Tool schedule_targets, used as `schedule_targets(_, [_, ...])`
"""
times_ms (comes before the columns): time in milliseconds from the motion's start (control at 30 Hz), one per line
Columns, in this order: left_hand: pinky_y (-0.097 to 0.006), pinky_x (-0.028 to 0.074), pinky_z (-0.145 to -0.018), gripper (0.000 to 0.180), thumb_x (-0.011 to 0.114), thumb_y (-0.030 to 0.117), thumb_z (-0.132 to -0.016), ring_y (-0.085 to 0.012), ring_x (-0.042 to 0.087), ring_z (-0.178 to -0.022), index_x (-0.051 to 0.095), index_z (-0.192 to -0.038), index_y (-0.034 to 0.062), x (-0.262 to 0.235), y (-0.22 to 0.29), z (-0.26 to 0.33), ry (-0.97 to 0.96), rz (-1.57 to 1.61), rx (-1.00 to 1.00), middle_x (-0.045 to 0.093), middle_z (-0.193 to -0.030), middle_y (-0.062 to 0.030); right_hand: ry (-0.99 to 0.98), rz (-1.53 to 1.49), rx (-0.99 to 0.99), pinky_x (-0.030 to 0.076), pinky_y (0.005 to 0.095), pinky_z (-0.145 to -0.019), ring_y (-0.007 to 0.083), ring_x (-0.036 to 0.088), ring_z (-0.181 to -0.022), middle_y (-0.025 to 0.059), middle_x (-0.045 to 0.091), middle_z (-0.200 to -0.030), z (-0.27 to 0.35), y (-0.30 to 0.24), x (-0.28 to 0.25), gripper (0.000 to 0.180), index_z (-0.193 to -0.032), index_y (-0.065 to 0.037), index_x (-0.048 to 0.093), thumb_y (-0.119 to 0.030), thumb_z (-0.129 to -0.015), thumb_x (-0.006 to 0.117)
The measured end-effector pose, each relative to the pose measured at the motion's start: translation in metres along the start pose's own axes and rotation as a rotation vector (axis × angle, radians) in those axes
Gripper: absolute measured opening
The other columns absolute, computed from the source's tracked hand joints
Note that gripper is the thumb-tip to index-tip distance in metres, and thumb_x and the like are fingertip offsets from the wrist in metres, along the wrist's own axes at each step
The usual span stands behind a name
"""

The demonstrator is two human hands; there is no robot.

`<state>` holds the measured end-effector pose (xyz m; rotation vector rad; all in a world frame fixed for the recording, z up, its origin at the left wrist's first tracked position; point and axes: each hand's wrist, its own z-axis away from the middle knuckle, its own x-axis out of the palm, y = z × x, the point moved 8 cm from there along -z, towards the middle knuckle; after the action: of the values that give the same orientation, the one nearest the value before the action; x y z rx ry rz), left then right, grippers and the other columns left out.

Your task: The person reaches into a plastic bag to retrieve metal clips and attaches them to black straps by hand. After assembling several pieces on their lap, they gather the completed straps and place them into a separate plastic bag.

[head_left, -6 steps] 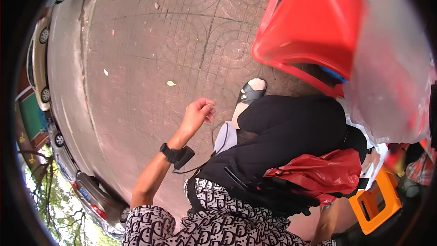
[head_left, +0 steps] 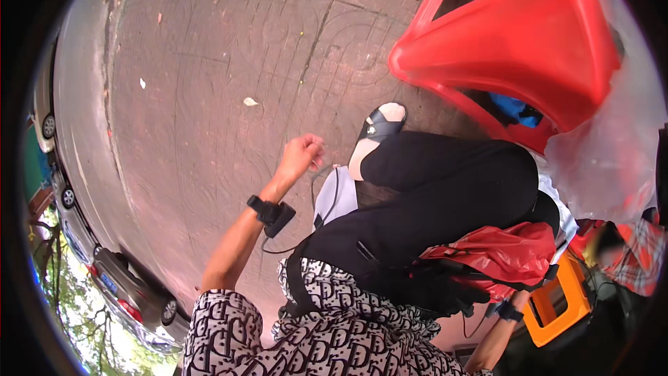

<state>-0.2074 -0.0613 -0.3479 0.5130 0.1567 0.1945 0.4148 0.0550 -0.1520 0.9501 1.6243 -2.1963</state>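
Pavement point(head_left: 209, 63) spreads far and left, with a red plastic stool point(head_left: 515, 35) on it at the far right; cloudy plastic sheeting point(head_left: 598, 174) overlaps the stool's right side. Black-trousered legs point(head_left: 452, 174) bend across the middle, making a lap that seems to support the crumpled red bag point(head_left: 501, 251) at the near right. Just beyond the bag's right end is an orange stool point(head_left: 567, 322). The left hand point(head_left: 305, 152) hangs half open over the pavement, fingers loosely curled and seemingly empty; its strapped wrist device point(head_left: 280, 219) trails a cable point(head_left: 271, 250), probably slack for free movement. The right hand point(head_left: 520, 298) is mostly hidden beside the red bag; its grip cannot be told.
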Motion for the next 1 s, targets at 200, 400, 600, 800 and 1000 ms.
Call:
schedule_targets(200, [-0.023, 0.045, -0.050, 0.016, 0.049, 0.016, -0.085, -0.0103, 0.056, -0.058, 0.056, -0.090, 0.0023, 0.005, -0.001, 0.003, -0.039, -0.035, 0.069, 0.058, -0.073, -0.0044, -0.205, -0.348, -0.218, 0.034, 0.0224, -0.050, 0.0119, 0.041, -0.051, 0.0057, 0.046, -0.061, 0.036, -0.171, 0.020, 0.013, -0.077, 0.001, 0.051, -0.007, -0.067, 0.055])
schedule_targets(400, [-0.024, 0.046, -0.052, 0.017, 0.048, 0.014, -0.085, -0.0105, 0.056, -0.061, 0.056, -0.094, 0.0016, 0.006, 0.048, 0.041, -0.029, 0.003, 0.184, 0.058, -0.075, -0.0044, -0.447, 0.232, -0.696, 0.044, 0.0303, -0.055, 0.0234, 0.055, -0.060, 0.0123, 0.055, -0.066, 0.099, -0.248, 0.109, 0.032, -0.076, 0.004, 0.060, -0.023, -0.061, 0.066])
schedule_targets(600, [-0.023, 0.045, -0.057, 0.017, 0.046, 0.012, -0.086, -0.0102, 0.056, -0.065, 0.054, -0.097, 0.0009, 0.083, 0.147, 0.119, -0.296, -0.057, 0.407, 0.058, -0.077, -0.0050, -0.418, 0.291, -0.908, 0.043, 0.0327, -0.059, 0.0263, 0.055, -0.067, 0.0093, 0.056, -0.075, 0.118, -0.240, 0.133, 0.033, -0.081, 0.000, 0.060, -0.004, -0.050, 0.071])
schedule_targets(800, [-0.030, 0.046, -0.063, 0.014, 0.055, -0.003, -0.074, -0.0203, 0.057, -0.072, 0.056, -0.088, -0.0026, 0.123, 0.220, 0.220, -0.031, -0.491, 1.054, 0.058, -0.080, -0.0116, -0.119, 0.079, -0.896, 0.043, 0.0328, -0.062, 0.0243, 0.055, -0.070, 0.0080, 0.058, -0.075, 0.116, -0.227, 0.076, 0.027, -0.076, -0.001, 0.059, -0.005, -0.052, 0.071])
schedule_targets(1000, [-0.032, 0.046, -0.059, 0.033, 0.056, 0.000, -0.055, -0.0226, 0.054, -0.068, 0.057, -0.088, -0.0004, 0.207, 0.226, 0.292, -0.304, -1.081, 1.725, 0.057, -0.082, -0.0106, -0.010, -0.088, -0.602, 0.043, 0.0298, -0.061, 0.0228, 0.054, -0.067, 0.0087, 0.057, -0.073, 0.096, -0.183, 0.034, 0.018, -0.073, 0.000, 0.059, 0.000, -0.057, 0.066])
